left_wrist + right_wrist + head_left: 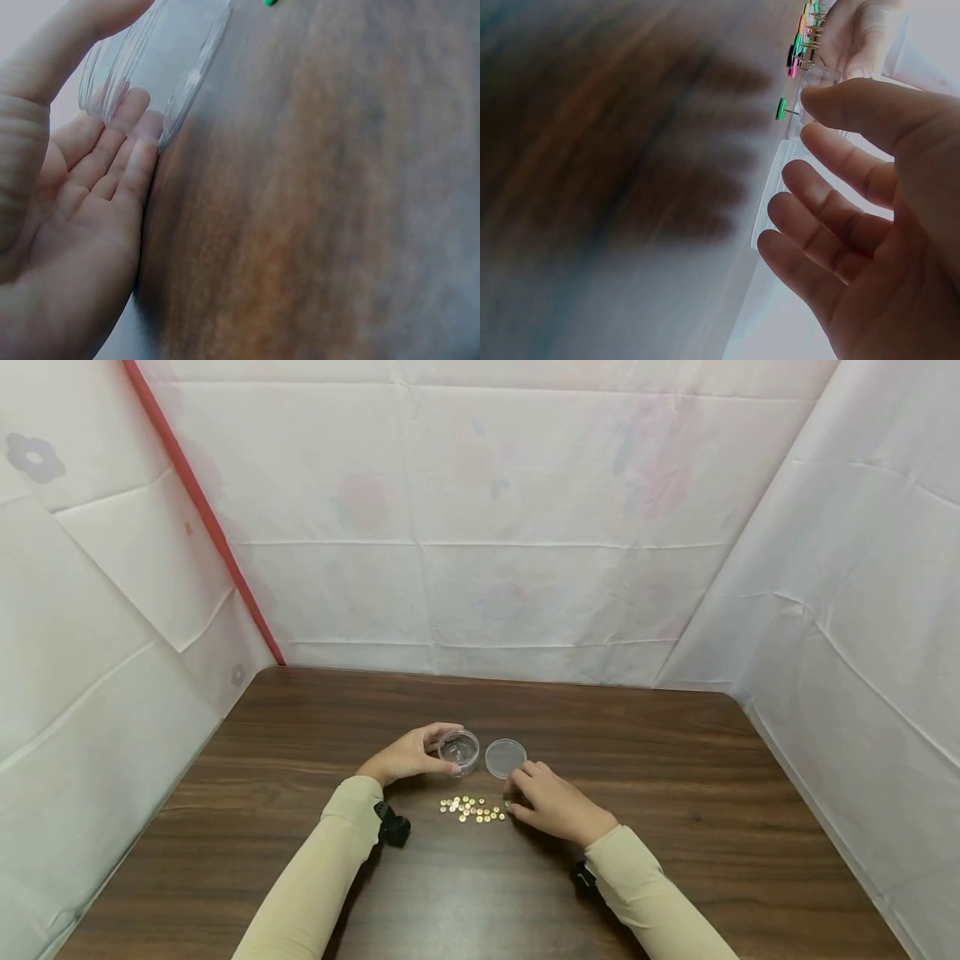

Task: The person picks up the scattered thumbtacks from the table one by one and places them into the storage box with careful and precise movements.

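Several left fingers [135, 169] grasp a clear jar [459, 750]; right fingers [819, 195] curve loosely released beside a green thumbtack [781, 109].

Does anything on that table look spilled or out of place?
Possibly: small thumbtacks with round coloured heads lie loose on the dark brown wood-grain table, pins pointing up, outside the clear round plastic container. They look spilled, though they may be laid out deliberately. Nothing looks broken.

Glare and blur

Soft light brightens the cloth [480, 485] behind the darker table [637, 735]; I catch pale glare on its near middle. Both wrist views blur the table; the right smears dark shadows over it, white washing out past its edge.
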Demonstrator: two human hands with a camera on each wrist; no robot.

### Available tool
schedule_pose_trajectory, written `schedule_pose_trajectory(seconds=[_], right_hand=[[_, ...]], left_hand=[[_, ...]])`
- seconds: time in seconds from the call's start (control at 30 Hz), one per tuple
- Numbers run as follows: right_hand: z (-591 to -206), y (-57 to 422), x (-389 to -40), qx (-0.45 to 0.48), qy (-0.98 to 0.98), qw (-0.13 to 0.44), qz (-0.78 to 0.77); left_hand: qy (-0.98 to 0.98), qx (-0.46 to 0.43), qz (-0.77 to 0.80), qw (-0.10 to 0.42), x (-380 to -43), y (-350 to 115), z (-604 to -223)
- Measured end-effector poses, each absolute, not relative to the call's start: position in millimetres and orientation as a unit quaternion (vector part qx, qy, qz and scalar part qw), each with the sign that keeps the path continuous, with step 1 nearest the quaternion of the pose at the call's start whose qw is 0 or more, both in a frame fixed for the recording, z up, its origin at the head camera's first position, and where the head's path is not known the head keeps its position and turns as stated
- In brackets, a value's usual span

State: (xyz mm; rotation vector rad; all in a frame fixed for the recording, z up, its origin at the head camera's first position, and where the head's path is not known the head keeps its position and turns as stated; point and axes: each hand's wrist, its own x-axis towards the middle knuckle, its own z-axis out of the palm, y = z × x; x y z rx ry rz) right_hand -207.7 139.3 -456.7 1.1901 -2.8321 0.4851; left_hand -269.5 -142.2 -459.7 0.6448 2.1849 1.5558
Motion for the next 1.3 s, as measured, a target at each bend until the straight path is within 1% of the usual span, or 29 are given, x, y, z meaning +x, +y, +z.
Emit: schedule_pose_trajectory(seconds=[0.47,0.8,1.07,1.3], right_hand=[[-456.1,137.1,-211.6,0.394,-0.908,0.018,0.139],[-458.2,136.0,-214.4,0.407,-0.903,0.024,0.135],[-457.5,135.3,-214.5,0.406,-0.905,0.021,0.130],[-458.2,134.0,-216.3,0.407,-0.904,0.025,0.126]], left_hand=[[0.771,0.230,0.562,0.192,-271.5,-141.9,-463.1],[0.773,0.231,0.555,0.203,-269.8,-140.8,-461.8],[0.773,0.231,0.556,0.201,-283.8,-142.2,-486.3],[0.783,0.229,0.545,0.192,-283.3,-142.8,-486.9]])
